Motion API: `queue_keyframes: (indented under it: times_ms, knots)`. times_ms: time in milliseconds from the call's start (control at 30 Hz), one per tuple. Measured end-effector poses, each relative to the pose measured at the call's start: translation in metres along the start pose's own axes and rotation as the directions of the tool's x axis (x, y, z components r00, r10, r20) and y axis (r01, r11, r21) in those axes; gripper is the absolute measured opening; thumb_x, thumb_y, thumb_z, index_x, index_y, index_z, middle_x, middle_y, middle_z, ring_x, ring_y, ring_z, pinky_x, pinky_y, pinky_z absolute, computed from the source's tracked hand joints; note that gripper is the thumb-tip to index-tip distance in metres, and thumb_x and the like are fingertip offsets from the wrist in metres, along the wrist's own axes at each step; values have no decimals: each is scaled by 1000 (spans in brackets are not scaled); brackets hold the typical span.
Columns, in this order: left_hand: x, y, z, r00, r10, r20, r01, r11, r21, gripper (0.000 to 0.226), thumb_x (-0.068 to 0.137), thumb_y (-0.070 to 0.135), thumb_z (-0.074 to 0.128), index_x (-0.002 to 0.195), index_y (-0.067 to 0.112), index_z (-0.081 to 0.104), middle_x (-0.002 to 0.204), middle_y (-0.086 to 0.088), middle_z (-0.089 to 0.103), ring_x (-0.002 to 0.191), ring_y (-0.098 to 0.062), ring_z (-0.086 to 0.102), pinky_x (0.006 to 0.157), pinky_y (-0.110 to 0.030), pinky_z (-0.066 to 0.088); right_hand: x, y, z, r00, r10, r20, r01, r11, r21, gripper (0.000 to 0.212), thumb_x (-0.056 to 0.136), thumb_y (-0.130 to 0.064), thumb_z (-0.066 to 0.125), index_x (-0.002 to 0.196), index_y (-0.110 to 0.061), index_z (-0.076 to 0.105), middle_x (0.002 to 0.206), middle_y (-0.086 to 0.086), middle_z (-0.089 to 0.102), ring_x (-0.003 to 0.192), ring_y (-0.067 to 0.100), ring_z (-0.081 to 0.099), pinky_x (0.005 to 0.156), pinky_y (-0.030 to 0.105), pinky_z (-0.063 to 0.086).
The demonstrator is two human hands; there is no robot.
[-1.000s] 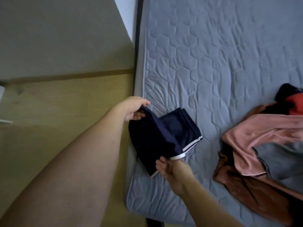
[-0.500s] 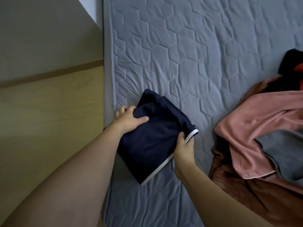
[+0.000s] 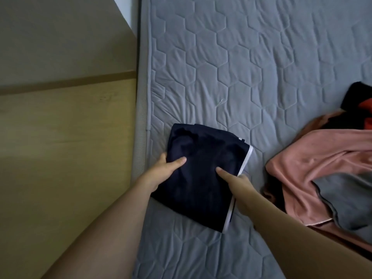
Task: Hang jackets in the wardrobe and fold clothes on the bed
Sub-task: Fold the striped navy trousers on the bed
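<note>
My left hand (image 3: 161,171) and right hand (image 3: 234,181) grip a folded navy garment (image 3: 203,174) on the grey quilted bed (image 3: 231,77), with a pink garment (image 3: 314,168) lying nearby.

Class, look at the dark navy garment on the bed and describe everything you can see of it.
The navy garment is folded into a compact, roughly rectangular bundle of soft, slightly creased fabric, with a thin white trim along its right edge. It lies flat and at an angle on the grey quilted mattress, near the left edge. The left hand grips its left side, thumb on top; the right hand holds the trimmed side. The clothes pile stays apart.
</note>
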State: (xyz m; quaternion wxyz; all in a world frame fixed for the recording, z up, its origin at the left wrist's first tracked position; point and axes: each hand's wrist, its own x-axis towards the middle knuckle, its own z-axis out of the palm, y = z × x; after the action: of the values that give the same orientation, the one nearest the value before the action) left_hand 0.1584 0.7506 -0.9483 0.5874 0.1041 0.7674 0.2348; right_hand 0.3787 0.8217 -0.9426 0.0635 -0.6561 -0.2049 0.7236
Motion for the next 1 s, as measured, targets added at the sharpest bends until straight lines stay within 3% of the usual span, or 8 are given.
queue_keyframes:
  times_ms: [100,200,367,467,600,733,867,1000]
  knots:
    - [0,-8,4,1000,21,23,-19,998,-54,61,73,47,80,123,19,57,116,-5,69,96,-17,69,84,-31,55,-3,-7,4,1000,-4,13,4,1000,5,43,75,-26,81,110,-9,64,98,11,73,85,29,70,68,38,59]
    - [-24,-4,-7,999,-44,-11,41,983,-178,68,67,46,85,117,7,61,106,-10,72,94,-25,70,89,-41,56,-24,-26,14,998,-49,28,51,996,-71,47,74,-33,82,111,-11,63,100,11,72,87,31,70,76,46,58]
    - [-134,6,-73,996,-41,-76,10,929,-370,63,75,53,77,122,15,63,109,-3,72,99,-21,69,92,-38,53,-115,-55,76,980,-40,194,82,973,-216,43,76,-43,79,105,-14,66,91,8,75,79,28,73,61,43,59]
    - [-235,0,-140,988,-59,-145,-19,873,-487,57,78,60,71,118,19,66,107,-1,74,99,-23,70,92,-40,53,-200,-63,141,952,-65,299,162,936,-311,42,76,-43,78,106,-16,65,95,8,74,83,29,72,62,44,59]
    - [-384,-30,-241,964,-96,-247,-88,763,-640,55,74,62,73,113,23,69,99,-2,75,88,-23,73,72,-35,57,-332,-56,247,893,-58,447,273,859,-433,45,78,-39,77,109,-12,61,101,13,70,88,32,69,66,41,58]
    - [-515,-79,-332,934,-92,-344,-224,598,-769,64,66,58,81,117,21,69,112,-5,72,102,-26,69,92,-42,52,-458,-32,354,824,-33,565,389,760,-522,49,78,-39,77,113,-10,59,106,14,69,93,33,68,79,46,57]
    - [-626,-128,-411,895,-56,-443,-386,404,-830,60,68,49,83,118,19,70,117,-6,70,105,-27,68,80,-39,55,-569,-2,450,732,26,681,495,667,-557,47,80,-41,75,112,-9,63,106,14,71,93,33,69,72,43,57]
    - [-711,-159,-487,847,-43,-530,-488,334,-807,49,67,43,85,107,17,76,115,-7,71,102,-28,69,74,-38,58,-656,22,535,635,71,769,592,594,-544,47,80,-43,74,112,-10,65,104,13,72,93,32,70,80,45,56]
